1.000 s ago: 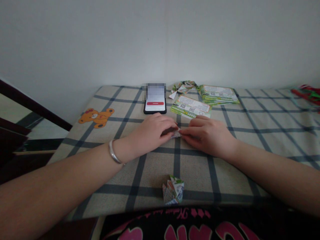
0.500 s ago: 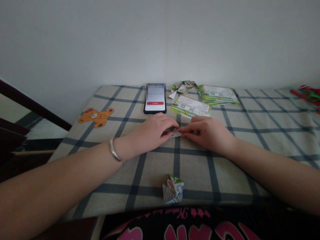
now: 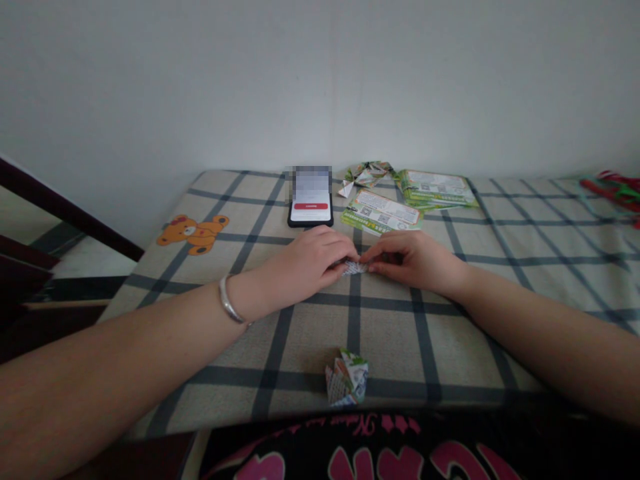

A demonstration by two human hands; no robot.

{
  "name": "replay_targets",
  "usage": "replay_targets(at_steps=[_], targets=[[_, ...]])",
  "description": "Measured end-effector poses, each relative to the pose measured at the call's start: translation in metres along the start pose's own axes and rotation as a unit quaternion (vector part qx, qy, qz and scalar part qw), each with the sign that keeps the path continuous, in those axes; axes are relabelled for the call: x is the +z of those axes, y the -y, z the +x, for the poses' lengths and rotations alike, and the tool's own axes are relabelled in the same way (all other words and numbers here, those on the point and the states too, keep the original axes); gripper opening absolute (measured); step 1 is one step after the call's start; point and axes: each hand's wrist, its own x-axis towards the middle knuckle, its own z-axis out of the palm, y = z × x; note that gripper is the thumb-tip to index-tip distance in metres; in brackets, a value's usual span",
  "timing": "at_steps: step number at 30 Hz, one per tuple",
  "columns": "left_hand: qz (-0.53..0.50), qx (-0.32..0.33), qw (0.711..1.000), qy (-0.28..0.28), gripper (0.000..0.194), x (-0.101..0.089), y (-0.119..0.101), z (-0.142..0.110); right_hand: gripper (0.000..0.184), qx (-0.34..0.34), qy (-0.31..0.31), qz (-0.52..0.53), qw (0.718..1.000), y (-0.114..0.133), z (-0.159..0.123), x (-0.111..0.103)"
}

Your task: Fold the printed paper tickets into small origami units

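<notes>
Between my hands, low over the checked tablecloth, is a small folded piece of printed paper [image 3: 354, 267]. My left hand [image 3: 320, 259], a silver bangle on its wrist, pinches the paper's left side between thumb and fingers. From the other side my right hand [image 3: 413, 257] grips the right end with thumb and forefinger. Much of the piece is hidden by my fingertips, so its exact shape does not show. Nearer to me, close to the table's front edge, stands a folded paper piece [image 3: 347, 379] with several points, printed in green, white and orange.
A phone [image 3: 311, 207] with a lit screen lies beyond my left hand. Behind my right hand are a printed leaflet [image 3: 383, 212], a leaflet stack [image 3: 440, 189] and several folded paper pieces [image 3: 369, 175]. A wall borders the table's back. Red and green items [image 3: 617, 190] lie far right.
My right thumb and forefinger have shifted slightly on the folded paper, with the hand a little higher and more open in its curl. My left hand has barely moved.
</notes>
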Motion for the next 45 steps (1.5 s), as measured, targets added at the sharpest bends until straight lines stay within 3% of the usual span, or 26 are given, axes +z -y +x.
replay_targets(at_steps=[12, 17, 21, 24, 27, 32, 36, 45], targets=[[-0.009, 0.033, 0.999, -0.015, 0.017, 0.003, 0.006, -0.002, 0.017, 0.031, 0.006, 0.001, 1.0, -0.001, 0.001, 0.001], [0.079, 0.073, 0.993, -0.041, 0.017, 0.001, 0.003, -0.005, 0.017, 0.033, 0.008, 0.007, 0.999, -0.004, 0.001, 0.001], [0.158, 0.131, 0.979, -0.001, 0.022, -0.004, 0.002, -0.007, 0.017, 0.028, 0.009, 0.01, 1.0, -0.006, 0.001, 0.002], [0.192, 0.146, 0.97, 0.014, 0.022, -0.009, 0.0, -0.007, 0.016, -0.001, -0.012, -0.009, 1.0, -0.005, -0.001, 0.002], [0.203, 0.147, 0.968, 0.032, 0.023, -0.013, -0.002, -0.008, 0.016, -0.08, -0.032, -0.085, 0.993, -0.001, -0.005, 0.001], [0.217, 0.138, 0.965, 0.051, 0.024, -0.017, -0.005, -0.008, 0.023, -0.19, -0.016, -0.283, 0.94, 0.013, -0.008, -0.002], [0.215, 0.144, 0.965, 0.051, 0.022, -0.017, -0.005, -0.009, 0.025, -0.197, -0.008, -0.326, 0.925, 0.018, -0.008, -0.003], [0.236, 0.145, 0.958, 0.068, 0.021, -0.019, -0.01, -0.008, 0.026, -0.185, 0.03, -0.258, 0.948, 0.013, -0.006, -0.008]])
